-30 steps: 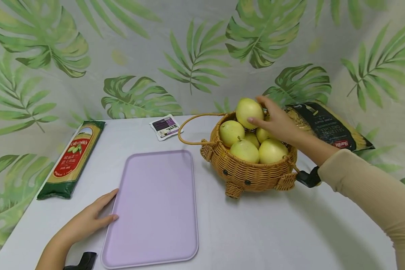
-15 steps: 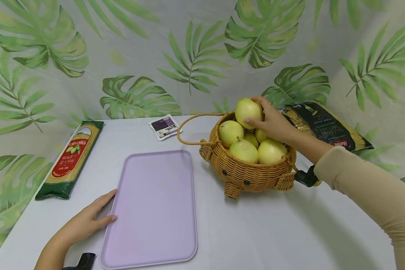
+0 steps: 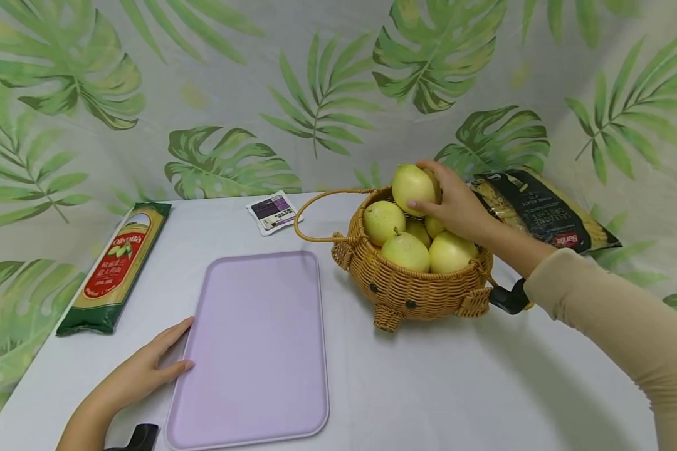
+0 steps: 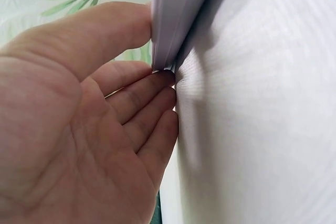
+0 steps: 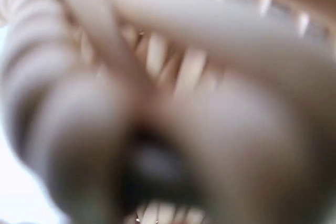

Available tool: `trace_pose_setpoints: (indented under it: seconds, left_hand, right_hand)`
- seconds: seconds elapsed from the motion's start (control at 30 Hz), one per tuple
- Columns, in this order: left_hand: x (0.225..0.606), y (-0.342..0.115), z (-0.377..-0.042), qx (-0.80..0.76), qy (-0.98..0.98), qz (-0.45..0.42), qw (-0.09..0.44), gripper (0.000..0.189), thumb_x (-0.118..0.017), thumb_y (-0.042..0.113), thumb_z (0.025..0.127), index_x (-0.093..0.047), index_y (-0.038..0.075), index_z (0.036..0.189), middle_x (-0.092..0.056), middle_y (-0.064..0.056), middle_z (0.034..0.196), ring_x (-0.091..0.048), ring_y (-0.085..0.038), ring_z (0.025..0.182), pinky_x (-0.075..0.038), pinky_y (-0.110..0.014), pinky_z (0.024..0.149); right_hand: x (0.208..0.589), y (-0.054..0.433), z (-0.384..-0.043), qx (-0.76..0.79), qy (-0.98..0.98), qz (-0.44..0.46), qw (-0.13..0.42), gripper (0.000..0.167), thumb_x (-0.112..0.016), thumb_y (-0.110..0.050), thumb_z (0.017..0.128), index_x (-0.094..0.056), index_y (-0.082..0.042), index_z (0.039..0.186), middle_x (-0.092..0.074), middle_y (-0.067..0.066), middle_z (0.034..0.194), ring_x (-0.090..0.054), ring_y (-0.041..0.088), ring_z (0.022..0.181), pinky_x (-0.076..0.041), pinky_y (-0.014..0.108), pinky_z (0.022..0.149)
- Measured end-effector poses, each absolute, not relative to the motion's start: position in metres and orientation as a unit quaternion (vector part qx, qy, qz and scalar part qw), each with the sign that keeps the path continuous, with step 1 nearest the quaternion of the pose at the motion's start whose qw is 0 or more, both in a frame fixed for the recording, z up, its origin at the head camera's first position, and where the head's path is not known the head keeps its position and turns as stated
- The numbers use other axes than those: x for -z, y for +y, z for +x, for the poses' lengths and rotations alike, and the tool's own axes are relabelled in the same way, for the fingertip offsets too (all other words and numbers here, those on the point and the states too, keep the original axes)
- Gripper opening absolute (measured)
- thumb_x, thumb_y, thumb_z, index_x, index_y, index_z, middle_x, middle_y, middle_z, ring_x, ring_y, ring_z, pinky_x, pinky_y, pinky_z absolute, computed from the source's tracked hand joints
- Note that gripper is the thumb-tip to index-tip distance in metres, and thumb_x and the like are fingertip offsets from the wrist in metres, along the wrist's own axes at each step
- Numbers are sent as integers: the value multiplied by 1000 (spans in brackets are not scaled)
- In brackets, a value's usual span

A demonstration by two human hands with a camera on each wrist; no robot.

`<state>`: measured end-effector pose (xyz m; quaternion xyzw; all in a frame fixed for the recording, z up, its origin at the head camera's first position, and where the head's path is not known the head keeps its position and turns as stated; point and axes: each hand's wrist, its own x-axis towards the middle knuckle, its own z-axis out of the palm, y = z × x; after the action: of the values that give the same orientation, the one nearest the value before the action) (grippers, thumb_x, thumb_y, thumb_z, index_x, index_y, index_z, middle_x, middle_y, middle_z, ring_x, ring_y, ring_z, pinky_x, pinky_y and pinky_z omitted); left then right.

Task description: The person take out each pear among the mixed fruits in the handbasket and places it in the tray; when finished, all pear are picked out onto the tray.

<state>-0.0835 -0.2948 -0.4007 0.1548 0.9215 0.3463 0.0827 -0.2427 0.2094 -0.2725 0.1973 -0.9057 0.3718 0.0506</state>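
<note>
In the head view my right hand point(image 3: 454, 197) grips a pale yellow-green pear point(image 3: 412, 190) at the top of the heap, thumb in front and fingers round its far side. Below it, several more pears point(image 3: 406, 252) fill a brown wicker basket point(image 3: 423, 297) with a pig's snout and ears. At lower left, my left hand point(image 3: 141, 373) rests against the left edge of a lilac tray point(image 3: 254, 351). The left wrist view has the thumb and fingertips of that hand point(image 4: 105, 114) touching the tray's rim point(image 4: 176, 19), fingers loosely extended. Blurred wicker point(image 5: 220, 40) fills the right wrist view.
A spaghetti packet point(image 3: 115, 266) lies at the left and a small white and purple sachet point(image 3: 273, 213) at the back. A black pasta bag point(image 3: 547, 210) leans behind the right arm. The basket's loop handle point(image 3: 310, 232) hangs out leftward. A leaf-print cloth stands behind.
The right hand's thumb and fingers have moved slightly left, further round the top pear. The pear stays in place on the heap. My left hand remains at the tray edge.
</note>
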Motion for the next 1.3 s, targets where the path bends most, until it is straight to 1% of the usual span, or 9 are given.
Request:
trace_pose_setpoints:
  seconds: [0.2, 0.43, 0.6, 0.7, 0.77, 0.87, 1.0, 1.2, 1.3]
  left_hand:
    - [401, -296, -83, -349, 920, 159, 83, 71, -63, 25, 84, -25, 6, 142, -29, -25, 138, -25, -45, 123, -9, 2, 84]
    - [402, -296, -83, -350, 920, 162, 76, 71, -63, 24, 84, -25, 6, 141, -29, -25, 138, -25, -45, 123, -9, 2, 84]
    - [401, -295, -83, -350, 920, 159, 78, 71, -63, 24, 84, -25, 7, 142, -29, -24, 138, -25, -45, 122, -9, 2, 84]
    - [400, -294, -82, -350, 920, 156, 80, 71, -63, 25, 84, -25, 7, 142, -29, -24, 138, -25, -45, 122, -9, 2, 84]
    - [400, -294, -82, -351, 920, 155, 80, 71, -63, 25, 84, -25, 7, 142, -29, -24, 138, -25, -45, 122, -9, 2, 84]
    - [401, -295, -82, -350, 920, 154, 78, 70, -63, 25, 85, -25, 8, 142, -29, -23, 138, -25, -40, 124, -10, 2, 84]
    - [402, -296, -81, -351, 921, 154, 73, 69, -63, 25, 85, -27, 10, 142, -31, -21, 138, -24, -24, 127, -11, 1, 85]
    - [405, -297, -81, -364, 915, 156, 71, 68, -63, 24, 85, -27, 11, 141, -31, -22, 138, -24, -36, 125, -11, 0, 85]
    - [408, -298, -82, -374, 912, 156, 69, 67, -62, 25, 85, -28, 13, 141, -30, -21, 139, -22, -23, 128, -12, 0, 86]
  right_hand:
    - [268, 210, -233, -374, -905, 189, 67, 72, -65, -32, 82, -27, -14, 140, -29, 16, 138, -37, 35, 116, -39, 54, 82]
    - [258, 213, -218, -408, -886, 201, 90, 71, -68, -23, 81, -29, -12, 140, -31, 15, 138, -32, 37, 122, -37, 54, 88]
    - [250, 214, -202, -445, -868, 202, 93, 69, -67, -20, 82, -30, -18, 140, -34, 7, 136, -42, 29, 117, -47, 34, 82]
    - [245, 211, -191, -474, -850, 212, 95, 68, -66, -15, 82, -30, -19, 139, -34, 5, 136, -46, 25, 113, -47, 21, 77]
    - [242, 208, -185, -496, -834, 220, 97, 68, -66, -10, 82, -31, -20, 139, -32, 5, 137, -44, 24, 114, -46, 19, 77]
    - [240, 200, -176, -528, -809, 236, 102, 70, -66, -2, 80, -33, -18, 139, -31, 5, 137, -42, 23, 118, -46, 20, 78]
    - [241, 184, -166, -589, -754, 274, 96, 71, -65, 9, 76, -35, -9, 137, -32, 8, 136, -40, 25, 118, -47, 24, 79]
    - [251, 147, -155, -656, -675, 330, 69, 72, -64, 18, 71, -35, -1, 133, -37, 11, 133, -38, 27, 118, -46, 34, 83]
    - [259, 124, -152, -663, -656, 355, 57, 73, -67, 17, 69, -33, 1, 132, -38, 12, 131, -39, 28, 117, -45, 38, 84]
